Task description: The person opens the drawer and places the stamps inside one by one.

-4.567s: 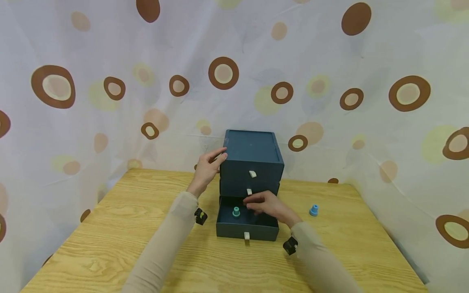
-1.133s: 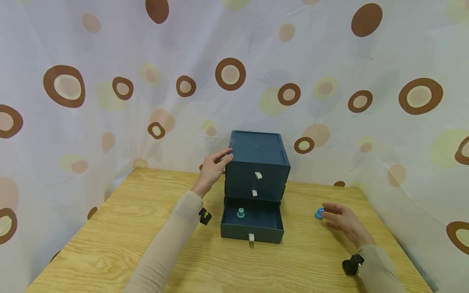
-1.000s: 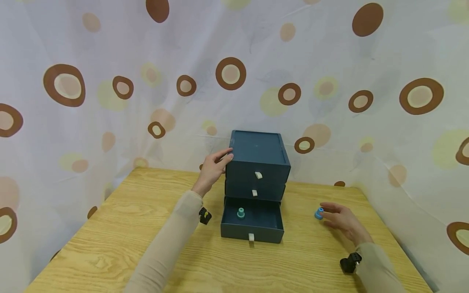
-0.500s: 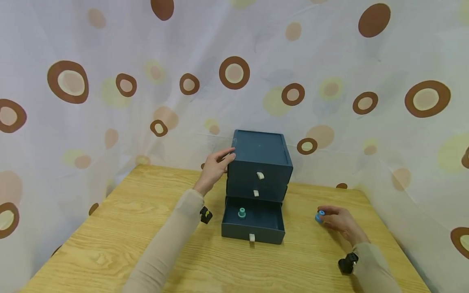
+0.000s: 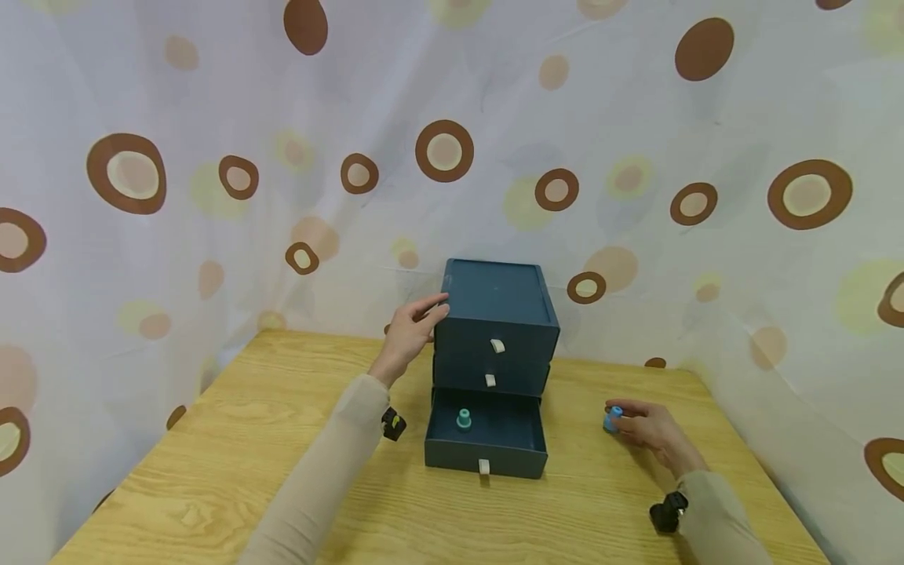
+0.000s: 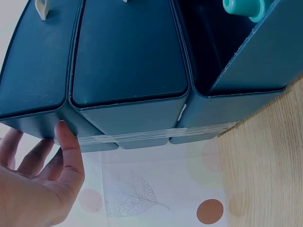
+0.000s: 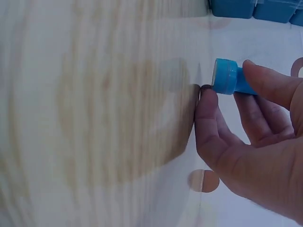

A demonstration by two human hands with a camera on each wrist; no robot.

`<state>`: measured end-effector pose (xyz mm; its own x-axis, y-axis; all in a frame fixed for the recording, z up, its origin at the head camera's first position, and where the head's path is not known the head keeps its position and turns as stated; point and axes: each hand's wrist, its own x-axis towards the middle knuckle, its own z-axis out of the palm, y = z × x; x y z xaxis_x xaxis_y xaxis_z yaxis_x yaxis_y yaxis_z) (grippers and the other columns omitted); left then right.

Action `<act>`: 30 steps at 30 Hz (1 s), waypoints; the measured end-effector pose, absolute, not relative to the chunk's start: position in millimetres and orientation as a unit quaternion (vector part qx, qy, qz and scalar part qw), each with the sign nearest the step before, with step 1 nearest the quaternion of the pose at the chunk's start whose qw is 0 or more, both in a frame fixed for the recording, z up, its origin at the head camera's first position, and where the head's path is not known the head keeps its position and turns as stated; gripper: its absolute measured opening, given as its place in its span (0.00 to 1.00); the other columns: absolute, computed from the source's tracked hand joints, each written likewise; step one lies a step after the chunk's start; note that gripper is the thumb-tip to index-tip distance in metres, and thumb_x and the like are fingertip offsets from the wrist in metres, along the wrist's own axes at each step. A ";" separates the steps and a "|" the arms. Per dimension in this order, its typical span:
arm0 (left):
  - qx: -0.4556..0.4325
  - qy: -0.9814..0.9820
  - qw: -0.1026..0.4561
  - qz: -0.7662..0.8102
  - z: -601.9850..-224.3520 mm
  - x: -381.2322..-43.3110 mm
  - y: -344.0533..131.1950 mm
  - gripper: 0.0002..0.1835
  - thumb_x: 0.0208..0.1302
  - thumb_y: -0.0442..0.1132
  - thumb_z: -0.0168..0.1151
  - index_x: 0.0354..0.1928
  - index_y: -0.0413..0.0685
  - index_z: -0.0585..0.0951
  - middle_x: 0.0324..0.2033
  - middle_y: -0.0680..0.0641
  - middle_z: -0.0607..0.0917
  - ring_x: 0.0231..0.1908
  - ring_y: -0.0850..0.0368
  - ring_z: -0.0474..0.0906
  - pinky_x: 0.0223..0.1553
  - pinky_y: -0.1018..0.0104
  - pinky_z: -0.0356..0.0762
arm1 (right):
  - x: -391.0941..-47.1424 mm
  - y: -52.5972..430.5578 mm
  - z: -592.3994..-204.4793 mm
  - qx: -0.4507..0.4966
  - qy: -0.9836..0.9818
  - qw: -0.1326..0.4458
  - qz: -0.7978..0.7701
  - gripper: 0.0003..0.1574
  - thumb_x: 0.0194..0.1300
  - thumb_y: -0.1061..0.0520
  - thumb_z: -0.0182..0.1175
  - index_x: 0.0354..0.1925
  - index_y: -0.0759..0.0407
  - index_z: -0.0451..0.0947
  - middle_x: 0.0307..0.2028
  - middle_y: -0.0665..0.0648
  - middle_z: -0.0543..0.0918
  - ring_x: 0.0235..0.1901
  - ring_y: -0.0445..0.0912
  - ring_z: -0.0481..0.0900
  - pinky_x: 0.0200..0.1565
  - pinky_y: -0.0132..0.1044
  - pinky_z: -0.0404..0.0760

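Observation:
In the head view my right hand (image 5: 655, 433), at the right of the table, pinches a small blue stepped plastic piece (image 5: 616, 412) between thumb and fingers. The right wrist view shows this blue piece (image 7: 226, 75) with its wide base towards the tabletop, seemingly a little off it. My left hand (image 5: 406, 336) rests on the upper left edge of a dark blue drawer unit (image 5: 498, 290), its thumb against the side wall. The unit's bottom drawer (image 5: 486, 459) is pulled out. Inside stands a teal piece (image 5: 463, 421) of similar shape, left of the middle.
The two upper drawers are closed, with white pull tabs (image 5: 497, 346) on their fronts. Clear tape (image 6: 156, 135) runs along the unit's side. A wooden table (image 5: 233, 455) carries everything, and a dotted cloth (image 5: 339, 94) hangs behind and at both sides.
My right hand has gone from over the open drawer to the blue piece on the right. Its fingers have closed round that piece. The left hand has stayed on the unit.

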<state>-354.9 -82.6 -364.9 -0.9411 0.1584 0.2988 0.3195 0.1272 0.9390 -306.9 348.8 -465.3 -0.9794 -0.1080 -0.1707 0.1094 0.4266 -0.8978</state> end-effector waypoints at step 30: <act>-0.146 -0.751 0.045 -0.642 -340.7 -327.9 -78.8 0.24 0.75 0.47 0.53 0.70 0.52 0.71 0.70 0.46 0.69 0.67 0.48 0.69 0.58 0.46 0.75 | -307.4 304.1 -460.7 -0.015 0.818 0.063 -0.572 0.36 0.70 0.51 0.61 0.69 0.66 0.65 0.64 0.68 0.73 0.46 0.39 0.82 0.52 0.43 0.83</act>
<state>-327.9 -78.8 -340.7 -0.9533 0.1621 0.2548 0.2769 0.1326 0.9517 -307.4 304.1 -460.7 -0.9916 -0.0961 -0.0866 0.0484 0.3449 -0.9374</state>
